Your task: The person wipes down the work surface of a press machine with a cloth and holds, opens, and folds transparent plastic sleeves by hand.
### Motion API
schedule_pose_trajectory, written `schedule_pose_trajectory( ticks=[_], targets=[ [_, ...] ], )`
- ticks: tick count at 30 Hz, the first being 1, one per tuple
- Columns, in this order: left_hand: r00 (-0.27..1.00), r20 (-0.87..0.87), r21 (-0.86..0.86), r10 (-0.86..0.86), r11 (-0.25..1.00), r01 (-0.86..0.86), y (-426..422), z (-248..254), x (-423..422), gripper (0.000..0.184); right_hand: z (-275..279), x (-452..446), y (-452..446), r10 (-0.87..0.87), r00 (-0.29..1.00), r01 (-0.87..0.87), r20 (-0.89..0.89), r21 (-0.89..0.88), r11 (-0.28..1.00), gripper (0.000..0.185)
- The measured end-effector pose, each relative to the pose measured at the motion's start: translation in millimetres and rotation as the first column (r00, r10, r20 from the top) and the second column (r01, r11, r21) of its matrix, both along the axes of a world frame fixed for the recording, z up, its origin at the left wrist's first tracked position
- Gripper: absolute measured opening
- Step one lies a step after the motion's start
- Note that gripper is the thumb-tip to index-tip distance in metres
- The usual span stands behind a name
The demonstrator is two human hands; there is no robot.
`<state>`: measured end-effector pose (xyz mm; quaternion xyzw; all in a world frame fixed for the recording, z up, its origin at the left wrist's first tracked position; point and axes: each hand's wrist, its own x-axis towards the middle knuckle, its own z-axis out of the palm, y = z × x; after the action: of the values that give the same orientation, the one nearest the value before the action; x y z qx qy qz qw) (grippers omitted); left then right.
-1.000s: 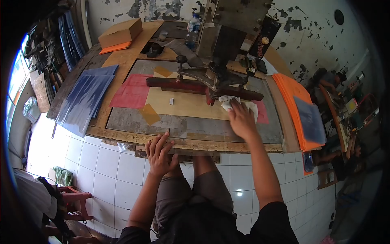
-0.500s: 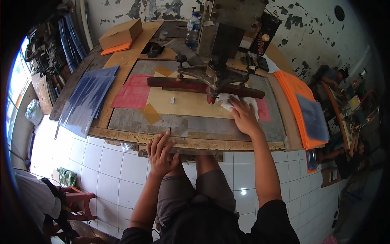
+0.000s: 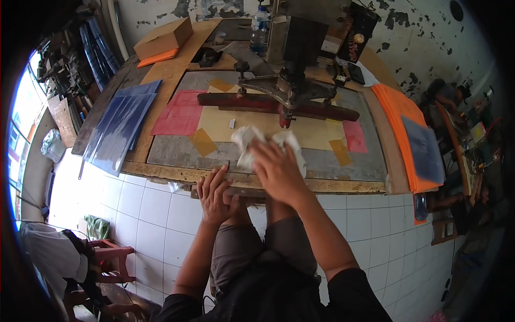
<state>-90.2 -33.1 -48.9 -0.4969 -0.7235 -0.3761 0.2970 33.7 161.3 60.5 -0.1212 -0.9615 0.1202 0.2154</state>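
My right hand (image 3: 277,167) presses a crumpled white cloth (image 3: 244,140) against the front middle of the grey work plate (image 3: 171,154). Parts of the cloth stick out on both sides of the fingers. My left hand (image 3: 214,197) rests at the table's wooden front edge, fingers stretched over it and holding nothing. Beyond the cloth lies a yellowish sheet (image 3: 217,122), with a red patch (image 3: 179,112) at its left and another on its right. A small white piece (image 3: 232,124) sits on the sheet. Over it spans the press's dark red bar (image 3: 230,101).
Clear bluish plastic sheets (image 3: 118,129) lie at the left, near a cardboard box (image 3: 163,38). On the right is a stack of orange sheets (image 3: 399,129) with a clear plastic piece on top. A water bottle (image 3: 259,32) stands behind. Another person (image 3: 448,96) is at far right.
My right hand has moved left and nearer to me with the cloth, from beneath the bar's right part to the plate's front middle. The left hand stays at the edge.
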Motion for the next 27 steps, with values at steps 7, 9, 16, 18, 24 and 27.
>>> schedule_pose_trajectory(
  ticks=[7, 9, 16, 18, 24, 27],
  targets=[
    [0.997, 0.008, 0.16, -0.072, 0.985, 0.069, 7, -7, -3, 0.055, -1, 0, -32, 0.109, 0.994, -0.108, -0.02, 0.04, 0.993, 0.047],
    [0.996, 0.016, 0.177, -0.092, 0.98, 0.088, 8, -9, -4, 0.058, 5, 22, -54, 0.113, 0.993, -0.111, -0.043, 0.045, 0.993, 0.051],
    [0.999, -0.013, 0.025, -0.029, 0.999, 0.029, -1, -10, -6, 0.056, 5, 100, -16, -0.039, 0.999, 0.04, -0.02, 0.037, 0.998, 0.048],
    [1.0, -0.023, 0.016, -0.017, 1.0, 0.018, -1, -10, -7, 0.054, 2, 122, 9, -0.18, 0.982, 0.182, -0.059, 0.03, 0.983, 0.045],
    [1.0, 0.005, 0.071, -0.004, 0.997, 0.004, 7, -10, -2, 0.052, 1, 118, 26, -0.361, 0.932, 0.362, -0.031, 0.103, 0.927, 0.047],
    [1.0, 0.013, 0.101, 0.003, 0.995, -0.005, 10, -13, -2, 0.051, 10, 85, -27, -0.007, 1.0, 0.006, 0.014, 0.079, 0.997, 0.051]
  ],
)
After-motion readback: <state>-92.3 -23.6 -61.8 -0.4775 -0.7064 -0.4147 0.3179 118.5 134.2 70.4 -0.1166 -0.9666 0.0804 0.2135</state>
